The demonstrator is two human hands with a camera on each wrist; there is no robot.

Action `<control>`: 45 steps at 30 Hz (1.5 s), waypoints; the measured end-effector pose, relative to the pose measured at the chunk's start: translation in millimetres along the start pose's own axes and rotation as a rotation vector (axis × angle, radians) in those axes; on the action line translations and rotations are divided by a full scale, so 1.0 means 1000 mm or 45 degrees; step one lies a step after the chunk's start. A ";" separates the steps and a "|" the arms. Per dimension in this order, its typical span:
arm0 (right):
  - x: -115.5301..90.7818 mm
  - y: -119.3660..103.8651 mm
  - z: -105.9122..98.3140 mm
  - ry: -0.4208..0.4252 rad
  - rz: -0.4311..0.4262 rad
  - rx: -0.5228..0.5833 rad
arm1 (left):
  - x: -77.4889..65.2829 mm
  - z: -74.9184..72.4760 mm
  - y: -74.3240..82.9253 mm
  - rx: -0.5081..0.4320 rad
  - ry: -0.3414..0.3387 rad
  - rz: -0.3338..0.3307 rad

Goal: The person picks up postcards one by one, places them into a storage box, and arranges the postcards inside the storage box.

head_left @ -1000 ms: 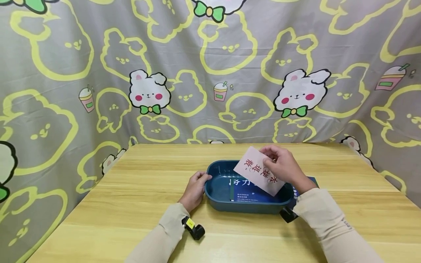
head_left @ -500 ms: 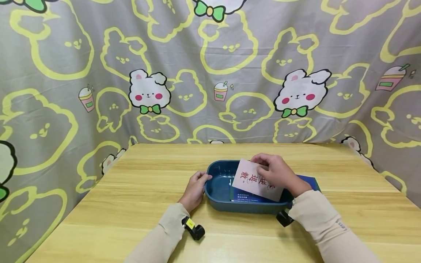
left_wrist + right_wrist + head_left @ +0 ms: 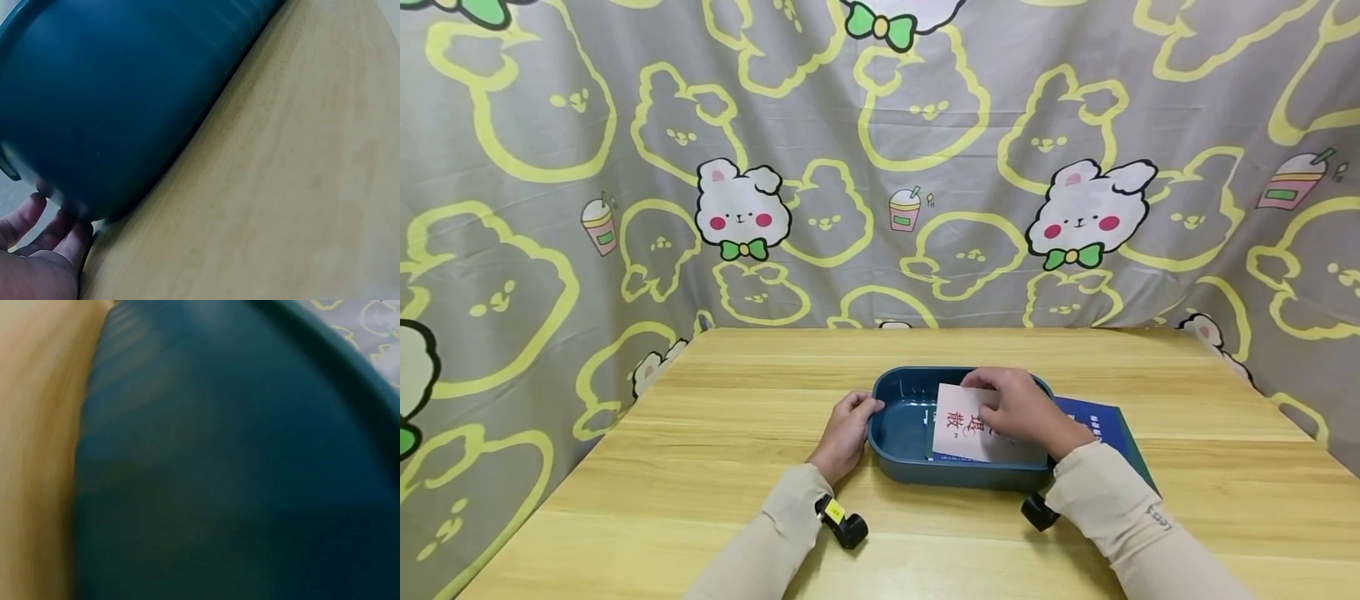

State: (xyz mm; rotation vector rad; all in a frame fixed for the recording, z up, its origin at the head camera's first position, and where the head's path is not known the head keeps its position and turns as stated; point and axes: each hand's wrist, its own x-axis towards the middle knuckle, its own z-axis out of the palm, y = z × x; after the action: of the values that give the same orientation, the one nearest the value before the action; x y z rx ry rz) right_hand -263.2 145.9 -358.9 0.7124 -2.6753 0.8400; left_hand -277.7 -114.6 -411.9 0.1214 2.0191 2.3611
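A dark teal oval plastic basin (image 3: 955, 477) stands on the wooden table. At its left end my left hand (image 3: 844, 433) grips the rim, and the left wrist view has those fingertips (image 3: 76, 240) against the outer wall. My right hand (image 3: 1022, 408) reaches over the right end, pinching a pale pink card (image 3: 957, 417) with red Chinese characters low inside the basin. Beneath this card a blue card with white print lies mostly covered. In the right wrist view the basin's outer wall (image 3: 219, 444) fills most of the picture; the right hand is out of sight there.
Beside the basin's right end, a blue and green printed card (image 3: 1116, 429) lies partly behind the right forearm. A grey curtain (image 3: 850, 275) with cartoon bears hangs around the back and sides of the wooden table (image 3: 700, 492).
My right hand has moved down and slightly left, lowering the pink card over the blue one in the basin. More of the card beside the basin now shows. The left hand stays put.
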 end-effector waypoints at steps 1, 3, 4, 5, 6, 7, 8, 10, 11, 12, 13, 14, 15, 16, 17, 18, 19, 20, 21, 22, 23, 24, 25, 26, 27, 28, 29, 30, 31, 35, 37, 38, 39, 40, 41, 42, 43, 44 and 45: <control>0.000 0.001 0.001 0.005 0.004 -0.017 | 0.000 0.000 0.000 0.002 -0.002 0.000; 0.000 0.003 0.004 0.011 0.001 -0.060 | 0.000 0.000 0.000 0.006 -0.005 -0.001; 0.000 0.003 0.005 0.005 -0.004 -0.081 | 0.000 0.000 0.001 0.006 -0.006 -0.002; 0.000 0.004 0.006 -0.002 -0.006 -0.104 | 0.000 0.001 0.001 0.005 -0.006 -0.002; 0.000 0.004 0.007 -0.013 -0.003 -0.124 | 0.000 0.001 0.001 0.006 -0.007 -0.002; 0.000 0.004 0.008 -0.025 0.002 -0.139 | 0.000 0.001 0.002 0.007 -0.008 -0.003; 0.001 0.005 0.008 -0.039 0.005 -0.151 | 0.000 0.001 0.002 0.009 -0.009 -0.003; 0.001 0.004 0.009 -0.063 0.011 -0.160 | 0.000 0.001 0.002 0.010 -0.008 -0.005; 0.001 0.004 0.009 -0.074 0.018 -0.162 | 0.000 0.001 0.003 0.010 -0.009 -0.005; 0.001 0.004 0.009 -0.089 0.026 -0.163 | 0.000 0.001 0.003 0.011 -0.009 -0.005; 0.001 0.004 0.009 -0.104 0.034 -0.166 | 0.000 0.001 0.003 0.012 -0.010 -0.003; 0.001 0.004 0.009 -0.120 0.041 -0.174 | 0.000 0.001 0.003 0.011 -0.010 -0.003; 0.001 0.004 0.009 -0.138 0.054 -0.181 | 0.000 0.001 0.003 0.012 -0.010 -0.005; 0.001 0.004 0.009 -0.160 0.071 -0.188 | 0.000 0.001 0.003 0.011 -0.012 -0.005; 0.001 0.004 0.009 -0.183 0.082 -0.194 | 0.000 0.001 0.002 0.012 -0.014 -0.005; 0.001 0.004 0.009 -0.205 0.092 -0.204 | -0.001 0.001 0.002 0.016 -0.015 -0.005; 0.001 0.005 0.010 -0.224 0.100 -0.207 | -0.001 0.001 0.002 0.018 -0.016 -0.004; 0.001 0.006 0.010 -0.240 0.105 -0.212 | -0.001 0.001 0.002 0.020 -0.014 -0.006; 0.001 0.006 0.010 -0.257 0.110 -0.213 | 0.000 0.000 0.002 0.023 -0.014 -0.008; 0.001 0.006 0.010 -0.269 0.114 -0.213 | 0.000 0.000 0.002 0.024 -0.013 -0.010; 0.001 0.006 0.011 -0.276 0.113 -0.214 | 0.000 0.000 0.002 0.027 -0.011 -0.011; 0.000 0.006 0.011 -0.280 0.116 -0.218 | 0.000 0.000 0.002 0.029 -0.009 -0.013; 0.000 0.006 0.011 -0.286 0.113 -0.218 | 0.000 0.000 0.001 0.030 -0.009 -0.013; 0.000 0.006 0.011 -0.291 0.119 -0.217 | 0.000 0.000 0.001 0.028 -0.006 -0.015; 0.000 0.005 0.011 -0.296 0.124 -0.219 | 0.000 0.000 0.001 0.028 -0.005 -0.016; -0.001 0.005 0.011 -0.300 0.130 -0.218 | 0.000 0.000 0.001 0.025 -0.003 -0.017; -0.001 0.005 0.011 -0.304 0.131 -0.217 | 0.000 0.000 0.001 0.024 -0.002 -0.016; -0.001 0.005 0.011 -0.311 0.132 -0.215 | 0.000 0.000 0.001 0.024 -0.002 -0.017; 0.000 0.006 0.011 -0.316 0.132 -0.213 | -0.001 0.000 0.001 0.024 -0.001 -0.016; 0.000 0.007 0.009 -0.327 0.121 -0.179 | -0.002 0.000 0.000 0.026 -0.003 -0.025; 0.000 0.008 0.007 -0.312 0.106 -0.130 | -0.002 0.000 0.000 0.026 -0.004 -0.030; 0.000 0.008 0.006 -0.298 0.094 -0.097 | -0.003 0.001 0.001 0.027 -0.003 -0.033; -0.001 0.009 0.005 -0.277 0.082 -0.071 | -0.003 0.001 0.001 0.029 -0.003 -0.035; 0.000 0.010 0.003 -0.249 0.065 -0.046 | -0.003 0.001 0.001 0.030 -0.003 -0.036; -0.001 0.011 0.001 -0.212 0.050 -0.030 | -0.004 0.001 0.001 0.030 -0.002 -0.038; -0.001 0.012 -0.001 -0.170 0.034 -0.008 | -0.004 0.002 0.001 0.028 -0.002 -0.038; -0.001 0.014 -0.003 -0.123 0.029 0.000 | -0.004 0.002 0.001 0.027 -0.002 -0.038; -0.001 0.015 -0.006 -0.078 0.029 0.006 | -0.004 0.002 0.002 0.026 -0.003 -0.038; -0.001 0.016 -0.008 -0.025 0.036 0.002 | -0.004 0.003 0.002 0.025 -0.004 -0.036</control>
State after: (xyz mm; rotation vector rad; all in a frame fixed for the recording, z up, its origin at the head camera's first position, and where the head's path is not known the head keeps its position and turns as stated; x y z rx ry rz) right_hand -269.8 163.1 -360.3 0.6883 -2.7082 0.8469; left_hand -273.6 -112.4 -409.9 0.0962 2.0292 2.3228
